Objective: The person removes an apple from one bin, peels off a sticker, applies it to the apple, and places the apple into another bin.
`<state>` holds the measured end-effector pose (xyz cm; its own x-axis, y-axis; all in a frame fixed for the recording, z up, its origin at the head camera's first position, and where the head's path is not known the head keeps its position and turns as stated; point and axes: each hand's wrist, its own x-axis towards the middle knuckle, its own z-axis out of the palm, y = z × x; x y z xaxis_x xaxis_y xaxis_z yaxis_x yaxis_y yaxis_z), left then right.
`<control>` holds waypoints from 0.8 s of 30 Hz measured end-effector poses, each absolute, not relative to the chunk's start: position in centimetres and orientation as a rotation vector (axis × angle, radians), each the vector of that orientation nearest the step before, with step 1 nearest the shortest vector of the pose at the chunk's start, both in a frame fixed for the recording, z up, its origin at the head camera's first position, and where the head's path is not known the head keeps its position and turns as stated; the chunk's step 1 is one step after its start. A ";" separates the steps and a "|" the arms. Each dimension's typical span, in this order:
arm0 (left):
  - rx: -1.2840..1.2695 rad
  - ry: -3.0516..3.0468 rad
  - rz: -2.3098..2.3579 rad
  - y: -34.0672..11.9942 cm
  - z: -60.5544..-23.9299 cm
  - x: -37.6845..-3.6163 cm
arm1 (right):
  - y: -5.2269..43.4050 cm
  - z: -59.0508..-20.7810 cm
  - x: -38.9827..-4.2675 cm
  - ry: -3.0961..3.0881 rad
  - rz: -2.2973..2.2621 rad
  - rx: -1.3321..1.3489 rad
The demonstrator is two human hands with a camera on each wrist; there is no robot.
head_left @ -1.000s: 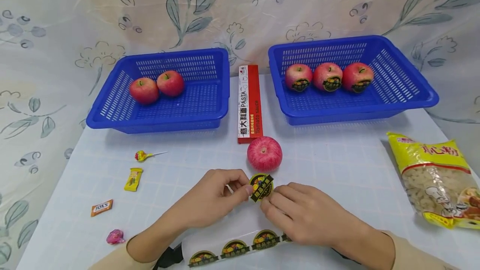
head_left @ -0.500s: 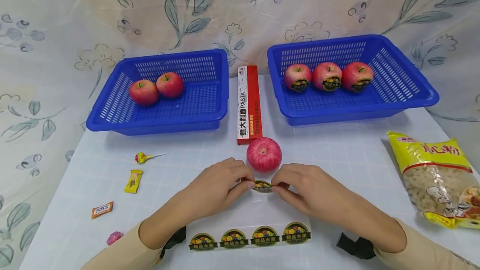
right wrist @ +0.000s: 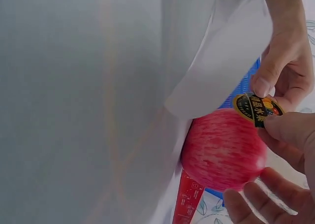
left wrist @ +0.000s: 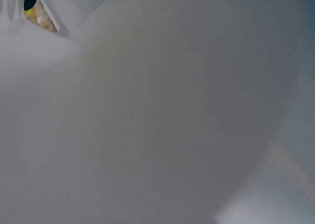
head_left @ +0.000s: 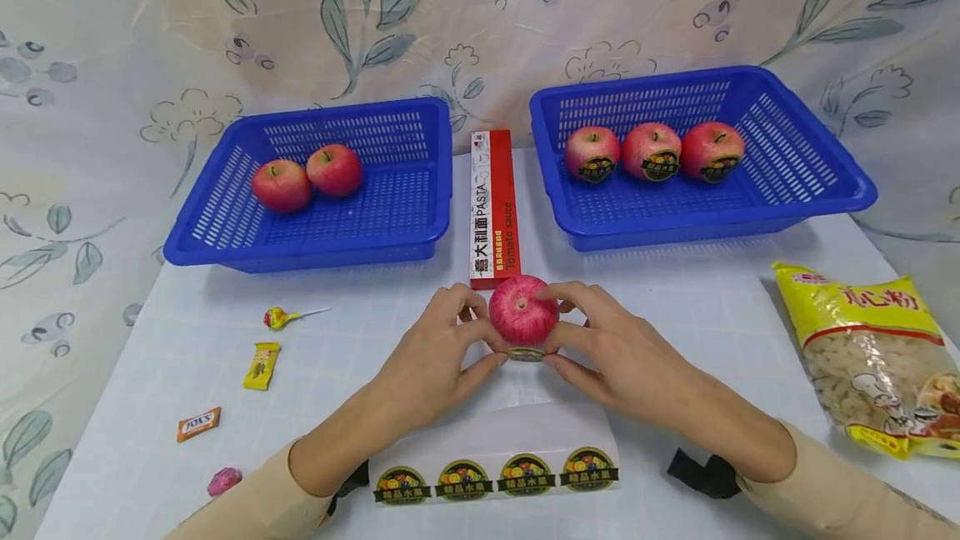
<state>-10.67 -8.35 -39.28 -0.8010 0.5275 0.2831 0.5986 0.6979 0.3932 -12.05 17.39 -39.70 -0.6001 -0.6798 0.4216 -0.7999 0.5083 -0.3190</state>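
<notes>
Both hands are cupping the apple [head_left: 522, 310] just in front of the pasta box [head_left: 492, 207]: left hand [head_left: 438, 357] and right hand [head_left: 607, 352] are pinching the sticker [head_left: 526, 353] against its near side, probably steadying it while it's sticking.

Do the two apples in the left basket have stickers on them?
No, in the head view the two apples in the left basket show plain red skin, while the three apples in the right basket each carry a sticker.
</notes>
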 end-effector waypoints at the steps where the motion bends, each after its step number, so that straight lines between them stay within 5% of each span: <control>1: -0.915 -2.751 -0.729 -8.3 -39.3 -10.7 | 17.4 -39.7 -12.1 -2.517 0.714 1.250; 24: -0.910 -2.797 -0.766 -7.8 -39.8 -12.2 | 17.0 -40.4 -13.7 -2.432 0.801 1.274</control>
<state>-12.23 -7.85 -39.81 -0.8158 0.5241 0.2443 0.5755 0.6944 0.4321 -13.72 16.96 -40.37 -0.5718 -0.6647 0.4809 -0.8204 0.4573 -0.3434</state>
